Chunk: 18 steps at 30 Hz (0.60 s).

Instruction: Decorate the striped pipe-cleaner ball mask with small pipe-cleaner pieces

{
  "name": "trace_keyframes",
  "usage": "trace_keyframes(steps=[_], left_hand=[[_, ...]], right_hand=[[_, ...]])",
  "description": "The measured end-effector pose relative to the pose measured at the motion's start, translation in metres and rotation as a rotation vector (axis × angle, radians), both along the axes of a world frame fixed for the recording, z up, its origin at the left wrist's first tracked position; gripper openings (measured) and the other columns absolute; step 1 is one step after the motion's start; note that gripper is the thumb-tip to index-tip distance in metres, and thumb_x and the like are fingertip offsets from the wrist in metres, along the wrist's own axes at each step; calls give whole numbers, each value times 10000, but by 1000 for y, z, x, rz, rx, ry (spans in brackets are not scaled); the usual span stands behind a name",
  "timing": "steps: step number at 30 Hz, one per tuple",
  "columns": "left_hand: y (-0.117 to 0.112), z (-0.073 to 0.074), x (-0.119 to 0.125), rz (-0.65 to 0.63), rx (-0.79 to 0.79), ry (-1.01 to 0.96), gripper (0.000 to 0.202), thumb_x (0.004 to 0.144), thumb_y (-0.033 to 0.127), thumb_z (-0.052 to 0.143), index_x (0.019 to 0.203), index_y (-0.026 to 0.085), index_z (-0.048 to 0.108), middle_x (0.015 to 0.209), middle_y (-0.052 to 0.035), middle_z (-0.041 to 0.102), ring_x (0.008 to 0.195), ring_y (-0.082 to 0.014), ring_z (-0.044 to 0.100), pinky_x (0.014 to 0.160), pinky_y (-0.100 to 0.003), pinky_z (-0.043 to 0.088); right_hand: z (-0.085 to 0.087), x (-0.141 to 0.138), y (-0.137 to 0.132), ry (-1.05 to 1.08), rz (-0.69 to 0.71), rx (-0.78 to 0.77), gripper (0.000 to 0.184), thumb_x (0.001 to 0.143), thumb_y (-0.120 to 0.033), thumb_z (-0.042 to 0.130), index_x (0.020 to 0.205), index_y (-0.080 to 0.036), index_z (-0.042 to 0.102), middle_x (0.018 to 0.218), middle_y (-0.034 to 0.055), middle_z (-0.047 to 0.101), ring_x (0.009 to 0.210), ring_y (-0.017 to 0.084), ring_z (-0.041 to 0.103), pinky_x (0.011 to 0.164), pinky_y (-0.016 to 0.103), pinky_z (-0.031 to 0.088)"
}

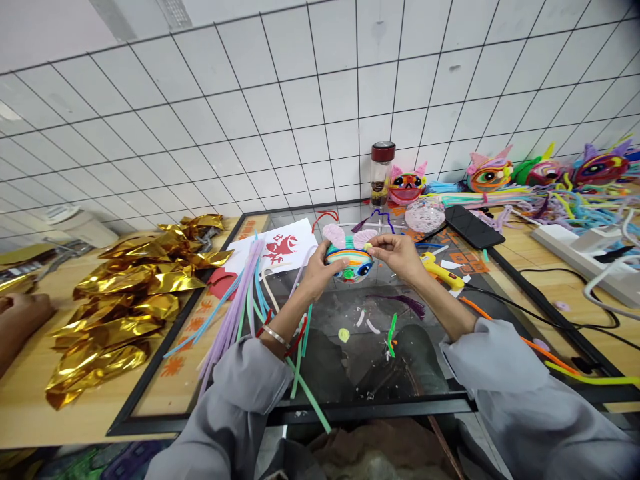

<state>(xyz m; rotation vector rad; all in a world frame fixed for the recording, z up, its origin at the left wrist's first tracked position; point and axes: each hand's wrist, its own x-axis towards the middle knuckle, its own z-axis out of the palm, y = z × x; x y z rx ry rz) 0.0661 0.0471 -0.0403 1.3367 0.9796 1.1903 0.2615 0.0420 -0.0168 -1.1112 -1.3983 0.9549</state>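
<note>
Both hands hold a small pipe-cleaner animal head (351, 257) above the glass table top (350, 373). It is striped blue, orange and green, with two pale pink ears and a big eye. My left hand (320, 268) grips its left side, fingers curled round it. My right hand (395, 252) pinches the right ear at the top. A silver bangle sits on my left wrist. Loose pipe cleaners (245, 300) in purple, blue and green lie just left of my left arm.
Crumpled gold foil (135, 293) covers the wooden table at left, where another person's hand (20, 320) rests. A yellow glue gun (440, 269), black phone (473, 227), jar (381, 173), finished animal heads (490, 175) and a power strip (585, 250) lie right.
</note>
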Motion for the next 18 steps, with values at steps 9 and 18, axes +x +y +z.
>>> trace_keyframes(steps=[9, 18], left_hand=[[0, 0, 0, -21, 9, -22, 697, 622, 351, 789, 1222, 137, 507, 1178, -101, 627, 1031, -252, 618, 864, -335, 515], [-2, 3, 2, -25, -2, -50, 676, 614, 317, 785, 1203, 135, 508, 1187, -110, 629, 1034, -256, 624, 876, -347, 512]], right_hand=[[-2, 1, -3, 21, -15, -18, 323, 552, -407, 762, 731, -144, 709, 728, 61, 719, 642, 179, 637, 632, 312, 518], [-2, 2, -3, 16, -29, -17, 334, 546, -429, 752, 728, -154, 700, 739, 65, 722, 656, 188, 647, 659, 328, 526]])
